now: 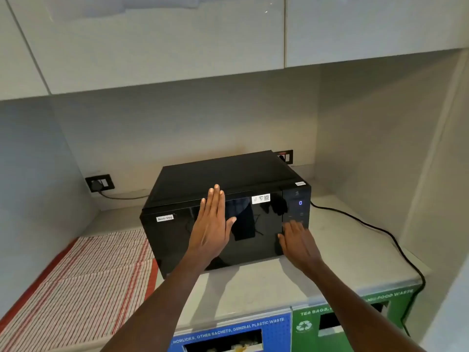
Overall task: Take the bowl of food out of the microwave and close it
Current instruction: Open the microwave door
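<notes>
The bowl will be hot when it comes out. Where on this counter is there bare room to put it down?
Bare grey countertop lies in front of the black microwave, between the forearms. The strip right of the microwave is open but crossed by the black power cable. Left of it, the red-striped white cloth is flat and unoccupied. The left hand and right hand crowd the door.

A pale grey stone countertop point(253, 283) sits in a recess with plain off-white walls point(177, 128) behind and at both sides. Glossy white flat-fronted upper cabinets point(157, 39) hang overhead and shade the recess below them. A red-and-white striped cloth point(83, 283) lies flat on the counter's left part. Black wall socket plates point(99, 182) are fixed low on the back wall. Under the counter's front edge stand a blue-labelled waste bin front point(236, 331) and, beside it, a green-labelled waste bin front point(350, 318).
</notes>
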`<state>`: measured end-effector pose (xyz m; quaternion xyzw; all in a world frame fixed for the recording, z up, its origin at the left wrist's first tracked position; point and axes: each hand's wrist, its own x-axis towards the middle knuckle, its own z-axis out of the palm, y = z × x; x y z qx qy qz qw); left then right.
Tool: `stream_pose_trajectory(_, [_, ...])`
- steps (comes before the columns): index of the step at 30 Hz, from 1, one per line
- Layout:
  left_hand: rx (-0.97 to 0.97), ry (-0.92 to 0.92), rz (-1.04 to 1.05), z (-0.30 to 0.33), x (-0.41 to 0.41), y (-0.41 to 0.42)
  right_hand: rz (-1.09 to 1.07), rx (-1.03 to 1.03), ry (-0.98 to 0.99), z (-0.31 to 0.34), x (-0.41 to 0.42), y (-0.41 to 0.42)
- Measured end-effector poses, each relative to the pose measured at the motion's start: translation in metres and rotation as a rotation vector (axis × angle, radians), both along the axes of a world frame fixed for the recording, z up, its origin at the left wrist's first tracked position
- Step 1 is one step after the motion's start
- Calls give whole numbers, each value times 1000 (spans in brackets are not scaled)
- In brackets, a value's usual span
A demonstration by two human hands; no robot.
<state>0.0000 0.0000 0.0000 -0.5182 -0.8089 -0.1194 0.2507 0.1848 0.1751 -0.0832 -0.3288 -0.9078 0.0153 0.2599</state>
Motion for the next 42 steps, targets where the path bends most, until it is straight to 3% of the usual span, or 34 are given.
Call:
stream_pose_trajectory(11, [-104,-14,86,-4,-8,38,3,-138,-235,-50,-9,35])
stream_pose_trajectory(15, [-96,-10,98,-8,-9,49,-7,-189,-213,-72,-13,44])
stream_pose_trajectory(23, [6,0,156,-10,-3,68,58,-94,-448,-98,-19,52])
stream_pose_trajectory(29, [77,-5,195,-15,-2,74,147,-169,-261,-118,-26,56])
stream_pose_trajectory(42, [91,-43,175,-14,-3,73,39,-244,-328,-122,-38,59])
